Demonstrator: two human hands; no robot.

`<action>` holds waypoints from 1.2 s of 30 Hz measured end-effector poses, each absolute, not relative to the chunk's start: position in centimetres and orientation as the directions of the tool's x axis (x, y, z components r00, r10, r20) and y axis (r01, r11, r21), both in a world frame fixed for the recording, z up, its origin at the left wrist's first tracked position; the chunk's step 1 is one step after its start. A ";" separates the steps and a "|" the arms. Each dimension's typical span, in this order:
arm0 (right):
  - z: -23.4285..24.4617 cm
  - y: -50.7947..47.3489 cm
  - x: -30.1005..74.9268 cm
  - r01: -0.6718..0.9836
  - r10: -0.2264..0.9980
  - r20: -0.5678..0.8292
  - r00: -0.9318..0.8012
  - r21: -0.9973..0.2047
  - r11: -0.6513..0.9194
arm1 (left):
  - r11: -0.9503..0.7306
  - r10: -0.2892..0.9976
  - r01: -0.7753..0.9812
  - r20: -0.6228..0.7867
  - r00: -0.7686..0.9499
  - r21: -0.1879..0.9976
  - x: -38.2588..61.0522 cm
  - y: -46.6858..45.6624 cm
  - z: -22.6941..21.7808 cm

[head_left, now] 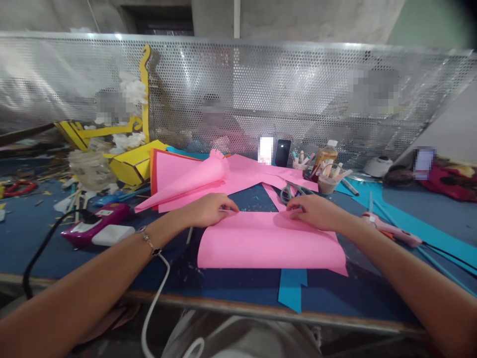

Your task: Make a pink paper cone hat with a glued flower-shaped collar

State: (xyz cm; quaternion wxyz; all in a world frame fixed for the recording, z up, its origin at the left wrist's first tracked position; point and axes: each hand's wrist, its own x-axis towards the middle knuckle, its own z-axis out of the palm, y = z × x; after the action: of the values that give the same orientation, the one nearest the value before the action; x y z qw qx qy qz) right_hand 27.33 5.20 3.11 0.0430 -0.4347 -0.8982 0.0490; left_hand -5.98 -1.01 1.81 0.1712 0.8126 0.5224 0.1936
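Observation:
A sheet of pink paper [268, 243], bent over into a wide curve, lies in front of me on the blue table. At its far left edge, my left hand [212, 209] has its fingers closed on the paper. My right hand [311, 211] pinches the same far edge on the right. Just beyond the right hand lie scissors [286, 194] with greenish handles, partly hidden. Under the sheet's near edge a blue paper scrap [292, 288] sticks out.
A rolled pink cone [201, 176] rests on more paper behind the left hand. At left are a purple power strip [100, 223] and a yellow cardboard piece [136, 164]. A pink glue gun [395, 229] lies right. Phones, a bottle [326, 158] and a perforated metal screen [238, 89] stand behind.

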 end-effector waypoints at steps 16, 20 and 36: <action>3.1 5.9 27.0 0.693 0.697 0.007 -0.717 -0.097 0.714 | -0.571 0.812 0.788 0.019 0.583 0.229 -5.3 -0.7 3.7; 3.9 5.6 26.4 0.669 0.670 -0.040 -0.741 -0.122 0.733 | -0.563 0.802 0.796 -0.086 0.591 0.222 -4.3 -0.3 4.8; 4.5 2.8 22.1 0.604 0.594 -0.107 -0.797 -0.160 0.781 | -0.548 0.825 0.835 -0.137 0.549 0.044 -1.3 -2.3 4.9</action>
State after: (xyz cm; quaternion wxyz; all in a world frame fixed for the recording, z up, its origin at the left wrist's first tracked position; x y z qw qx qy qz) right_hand 22.09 2.78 4.50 -0.0253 -0.3175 -0.9433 0.0934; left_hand -1.34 -2.26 4.91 0.0521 0.8784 0.4724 -0.0500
